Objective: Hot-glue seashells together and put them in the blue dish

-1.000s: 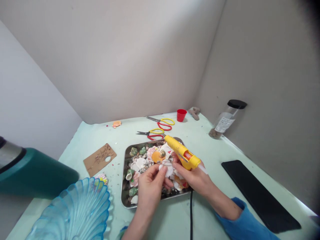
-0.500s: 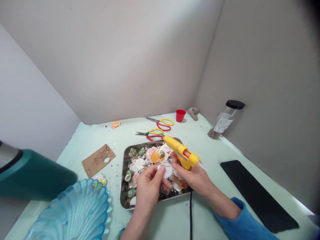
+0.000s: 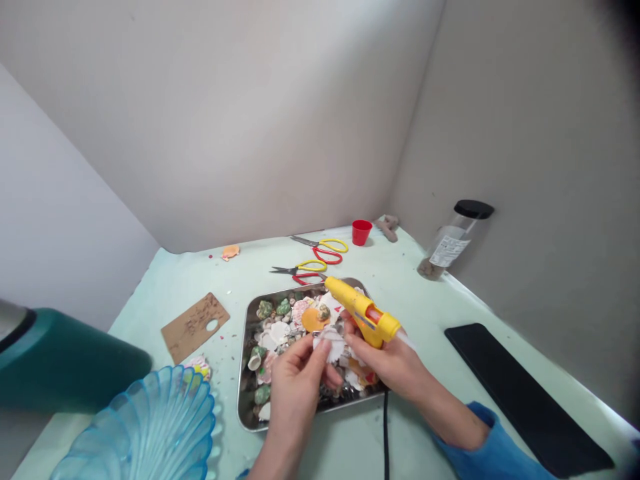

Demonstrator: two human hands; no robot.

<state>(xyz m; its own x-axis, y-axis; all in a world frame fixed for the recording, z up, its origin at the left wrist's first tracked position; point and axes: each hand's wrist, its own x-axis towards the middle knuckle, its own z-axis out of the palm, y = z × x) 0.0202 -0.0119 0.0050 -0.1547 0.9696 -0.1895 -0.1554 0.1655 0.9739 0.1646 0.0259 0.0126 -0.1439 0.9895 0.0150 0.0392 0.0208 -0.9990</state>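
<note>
Between the thumb and fingers of my left hand (image 3: 300, 370) is a white seashell (image 3: 331, 343), held over the front part of the metal tray (image 3: 244, 393). My right hand (image 3: 383, 353) wraps round the handle of a yellow glue gun (image 3: 357, 305), whose body slants up and to the left above the shell. Fingertips of the right hand come close to the shell's right edge; contact there cannot be made out. Beneath both hands the tray holds many shells, among them an orange shell (image 3: 313, 320) and green spiral shells (image 3: 264, 309).
Two pairs of scissors (image 3: 320, 245) lie behind the tray, near a red cup (image 3: 361, 232). At left are a brown board (image 3: 195, 327), a blue shell-shaped dish (image 3: 150, 427) and a green bottle (image 3: 75, 360). A jar (image 3: 453, 240) and black mat (image 3: 525, 397) are at right. A black cord (image 3: 386, 433) trails forward.
The view has shifted slightly. The white shell is tilted a little differently in my left hand. My right hand still grips the glue gun in nearly the same place.
</note>
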